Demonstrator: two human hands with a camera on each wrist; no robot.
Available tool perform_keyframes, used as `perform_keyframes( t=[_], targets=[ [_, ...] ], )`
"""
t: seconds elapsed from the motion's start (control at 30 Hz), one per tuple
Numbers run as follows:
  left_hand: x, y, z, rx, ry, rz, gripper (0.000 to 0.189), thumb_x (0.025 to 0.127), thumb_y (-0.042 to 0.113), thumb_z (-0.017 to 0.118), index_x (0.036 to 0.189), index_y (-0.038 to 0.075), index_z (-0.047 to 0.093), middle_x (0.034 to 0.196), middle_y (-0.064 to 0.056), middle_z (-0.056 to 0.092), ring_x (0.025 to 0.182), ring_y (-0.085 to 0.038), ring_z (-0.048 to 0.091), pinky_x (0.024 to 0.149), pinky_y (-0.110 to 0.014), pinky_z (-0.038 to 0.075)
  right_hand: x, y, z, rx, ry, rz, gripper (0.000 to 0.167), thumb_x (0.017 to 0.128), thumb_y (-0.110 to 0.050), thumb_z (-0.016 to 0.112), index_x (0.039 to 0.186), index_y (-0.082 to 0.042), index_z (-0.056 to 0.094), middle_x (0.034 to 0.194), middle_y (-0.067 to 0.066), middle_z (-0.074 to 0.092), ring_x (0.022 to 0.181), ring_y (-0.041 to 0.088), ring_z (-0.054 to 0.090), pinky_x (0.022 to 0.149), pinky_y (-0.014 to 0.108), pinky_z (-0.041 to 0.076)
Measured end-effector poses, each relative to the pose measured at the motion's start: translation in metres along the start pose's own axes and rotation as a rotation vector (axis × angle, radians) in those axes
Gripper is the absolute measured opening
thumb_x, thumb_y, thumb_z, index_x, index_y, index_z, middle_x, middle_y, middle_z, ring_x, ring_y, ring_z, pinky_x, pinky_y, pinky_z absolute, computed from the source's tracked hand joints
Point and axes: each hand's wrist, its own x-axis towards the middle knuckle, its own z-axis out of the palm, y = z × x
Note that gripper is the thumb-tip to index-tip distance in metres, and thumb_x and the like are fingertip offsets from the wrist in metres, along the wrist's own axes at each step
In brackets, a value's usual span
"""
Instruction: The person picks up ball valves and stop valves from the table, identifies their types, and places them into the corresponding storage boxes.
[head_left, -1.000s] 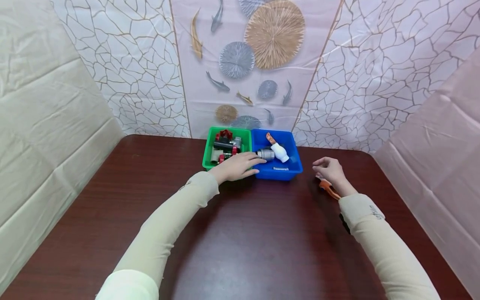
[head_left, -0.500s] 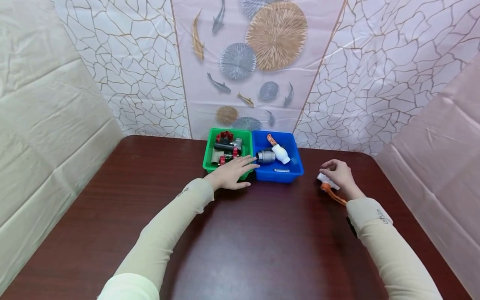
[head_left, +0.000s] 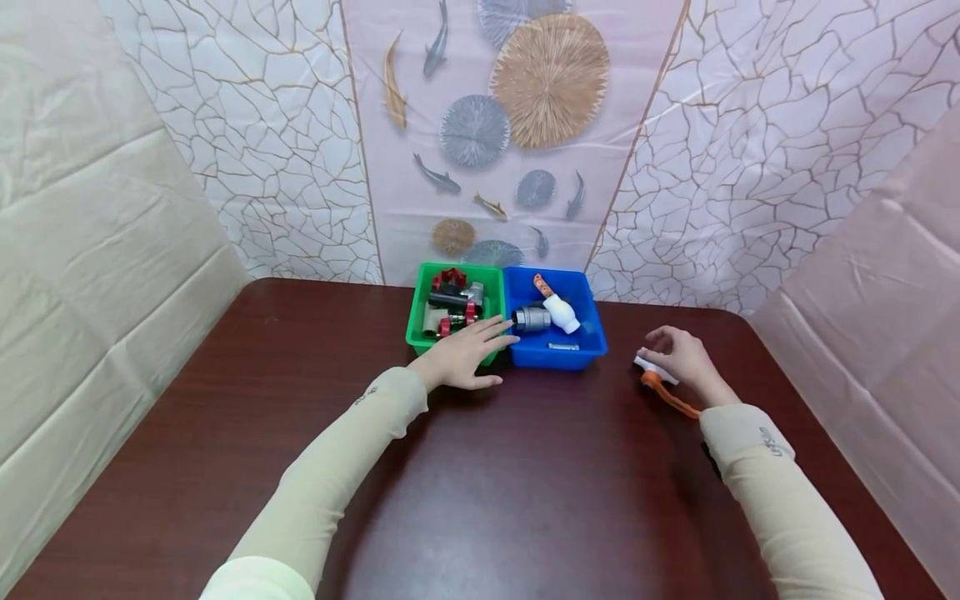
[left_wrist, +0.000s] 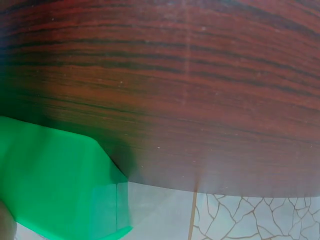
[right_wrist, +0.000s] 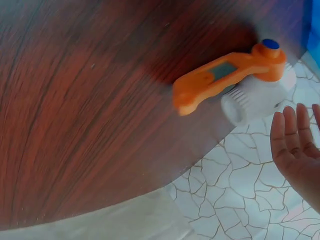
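Note:
My left hand point(head_left: 465, 348), its fingers spread, lies over the front right corner of the green bin point(head_left: 413, 321), with fingertips close to the blue bin point(head_left: 558, 358). Right of the bins, a white ball valve point(head_left: 666, 375) with an orange lever handle point(right_wrist: 215, 82) lies on the table. Over it is my right hand point(head_left: 686, 360), fingers loosely bent and thumb near the white body. In the right wrist view, those fingers point(right_wrist: 291, 132) appear just beside the valve, not wrapped round it. The left wrist view shows only a sliver of my left hand point(left_wrist: 6, 222).
The green bin holds valves with red handles point(head_left: 453, 277) and grey and black pipe fittings point(head_left: 447, 298). Inside the blue bin are a grey union fitting point(head_left: 534, 319), another white valve point(head_left: 561, 314) with an orange handle and a small clear piece. A patterned cloth point(head_left: 480, 208) hangs behind the table.
My left hand has drawn slightly left, away from the blue bin. The right hand has shifted right, exposing more of the white valve, which stays about where it was.

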Motion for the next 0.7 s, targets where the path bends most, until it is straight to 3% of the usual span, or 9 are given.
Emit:
perform_keyframes(
  t=[0.27, 0.53, 0.7],
  targets=[
    [-0.001, 0.001, -0.001, -0.004, 0.013, -0.002, 0.071, 0.09, 0.048, 0.055, 0.148, 0.016, 0.031, 0.156, -0.011, 0.022, 0.146, -0.029, 0.013, 0.117, -0.045, 0.018, 0.004, 0.007, 0.0, -0.11, -0.069, -0.044, 0.053, 0.084, -0.021, 0.07, 0.122, 0.01, 0.051, 0.117, 0.033, 0.048, 0.105, 0.044, 0.047, 0.09, 0.056, 0.042],
    [-0.004, 0.0, -0.002, -0.007, 0.014, -0.008, 0.072, 0.089, 0.049, 0.056, 0.148, 0.016, 0.031, 0.156, -0.011, 0.023, 0.146, -0.028, 0.014, 0.118, -0.043, 0.017, 0.006, 0.01, 0.011, -0.227, -0.164, 0.003, 0.07, 0.08, -0.03, 0.074, 0.132, 0.004, 0.042, 0.119, 0.037, 0.038, 0.101, 0.048, 0.034, 0.076, 0.057, 0.035],
    [-0.003, 0.002, 0.0, -0.003, 0.024, 0.003, 0.073, 0.089, 0.05, 0.056, 0.148, 0.015, 0.031, 0.156, -0.012, 0.024, 0.146, -0.028, 0.014, 0.118, -0.043, 0.017, 0.006, 0.015, 0.015, -0.234, -0.194, 0.028, 0.077, 0.077, -0.026, 0.076, 0.134, 0.006, 0.036, 0.121, 0.04, 0.035, 0.103, 0.052, 0.035, 0.079, 0.06, 0.037]
  ],
)
